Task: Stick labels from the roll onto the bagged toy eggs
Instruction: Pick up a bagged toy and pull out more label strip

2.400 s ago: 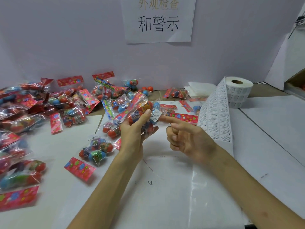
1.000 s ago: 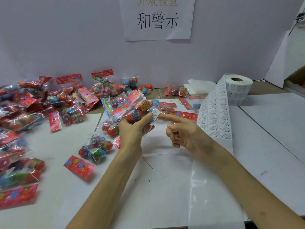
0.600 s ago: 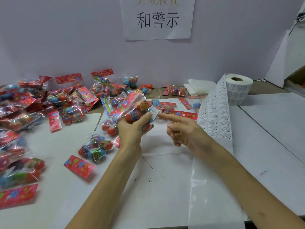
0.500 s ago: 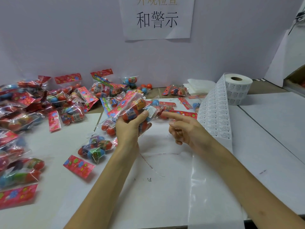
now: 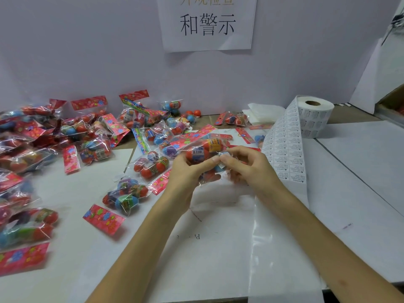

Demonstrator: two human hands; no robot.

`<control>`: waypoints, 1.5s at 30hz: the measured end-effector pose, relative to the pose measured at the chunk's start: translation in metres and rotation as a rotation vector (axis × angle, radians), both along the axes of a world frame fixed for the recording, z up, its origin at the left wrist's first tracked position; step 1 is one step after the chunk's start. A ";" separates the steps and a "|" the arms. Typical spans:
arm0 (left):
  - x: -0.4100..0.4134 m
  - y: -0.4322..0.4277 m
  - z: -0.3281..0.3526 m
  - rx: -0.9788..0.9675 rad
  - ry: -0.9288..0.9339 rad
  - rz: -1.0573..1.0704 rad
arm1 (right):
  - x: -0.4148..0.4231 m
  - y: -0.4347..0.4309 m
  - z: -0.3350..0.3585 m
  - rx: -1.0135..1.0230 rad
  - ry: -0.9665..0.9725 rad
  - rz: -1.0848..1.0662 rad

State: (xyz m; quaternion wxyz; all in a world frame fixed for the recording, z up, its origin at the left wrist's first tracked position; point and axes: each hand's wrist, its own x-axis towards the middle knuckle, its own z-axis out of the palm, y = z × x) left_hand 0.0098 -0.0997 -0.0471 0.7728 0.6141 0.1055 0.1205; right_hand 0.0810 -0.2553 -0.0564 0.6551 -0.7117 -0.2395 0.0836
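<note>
Head view, step in hand: judged as sticking one label onto a bag, at the pressing-down stage.
Right hand (image 5: 251,169): fingers (image 5: 236,152) curled, thumb and forefinger pinching a small white label (image 5: 222,165) against the right end of the held bag (image 5: 203,152).
Left hand (image 5: 185,169): clenched round the same bag from the left, thumb laid across its front. The bag is held off the bench (image 5: 218,237), centre of frame.
Label seating: cannot tell whether it lies flat yet; the fingertips cover most of it.
Next move, a judgement: rub the label smooth, set the bag down clear of the undone ones, then peel a fresh label off the strip (image 5: 284,149).
Roll (image 5: 314,119): one, standing on end at right of frame, its strip running down towards the lower right.
Bags in hand: one.
Bagged eggs on the bench (image 5: 129,195): well over a dozen, spread across the left and centre. They overlap and blur at the left edge, so there is no exact count.
Loose eggs (image 5: 192,115): about three, by the wall.
Loose header cards (image 5: 102,217): several.
Sign (image 5: 207,25): one, upper centre.
</note>
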 end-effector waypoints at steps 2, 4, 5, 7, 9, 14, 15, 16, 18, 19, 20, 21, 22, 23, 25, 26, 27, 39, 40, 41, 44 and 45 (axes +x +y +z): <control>0.000 0.001 0.000 -0.003 0.005 -0.011 | 0.000 -0.001 0.001 0.035 0.008 0.011; -0.001 0.001 0.000 -0.019 0.009 -0.025 | -0.001 -0.001 0.002 0.072 0.046 0.037; -0.002 0.001 0.000 -0.033 0.017 -0.025 | -0.001 -0.001 0.003 0.091 0.074 0.043; -0.002 0.002 0.002 -0.063 0.026 -0.025 | -0.001 -0.001 0.005 0.121 0.127 0.031; -0.002 0.001 0.002 -0.064 0.025 -0.024 | 0.000 -0.002 0.007 0.134 0.152 0.002; -0.001 0.002 0.000 0.005 0.014 -0.035 | -0.001 -0.003 0.003 0.018 -0.029 -0.031; -0.001 0.002 0.001 0.020 0.014 -0.040 | -0.001 -0.002 0.003 -0.002 -0.061 -0.047; -0.002 0.001 0.001 0.029 0.019 -0.047 | -0.001 -0.002 0.003 0.013 -0.058 -0.048; -0.001 0.000 0.001 0.019 0.042 -0.056 | 0.001 -0.004 0.003 0.075 0.005 -0.015; -0.001 0.000 0.001 0.009 0.052 -0.055 | 0.002 -0.004 0.003 0.095 0.031 -0.004; -0.001 0.000 0.000 -0.002 0.056 -0.052 | 0.002 -0.005 0.004 0.100 0.041 0.002; 0.000 0.001 0.000 -0.014 0.057 -0.049 | 0.002 -0.005 0.003 0.103 0.038 0.003; 0.000 0.000 0.000 -0.031 0.058 -0.045 | 0.002 -0.005 0.003 0.105 0.030 0.001; 0.000 0.000 0.000 -0.044 0.062 -0.043 | 0.002 -0.005 0.002 0.107 0.018 -0.004; -0.001 -0.003 0.001 -0.045 0.073 -0.055 | 0.001 -0.004 0.002 0.114 -0.005 -0.023; -0.001 -0.004 0.001 -0.039 0.079 -0.060 | 0.001 -0.004 0.002 0.115 -0.017 -0.031; -0.002 -0.005 0.000 -0.033 0.082 -0.061 | 0.002 -0.004 0.001 0.113 -0.027 -0.037; -0.001 -0.003 0.001 -0.035 0.102 -0.069 | 0.002 -0.003 0.003 0.068 -0.062 -0.041; -0.001 -0.002 0.001 -0.044 0.083 -0.083 | 0.001 -0.002 0.004 0.045 -0.077 -0.033; -0.002 -0.002 0.000 -0.056 0.066 -0.097 | 0.000 -0.002 0.004 0.015 -0.097 -0.025; -0.003 -0.001 -0.001 -0.111 0.028 -0.130 | -0.003 -0.002 0.004 0.012 -0.110 0.004; -0.003 -0.002 -0.001 -0.127 0.013 -0.143 | -0.003 -0.003 0.004 0.021 -0.107 0.004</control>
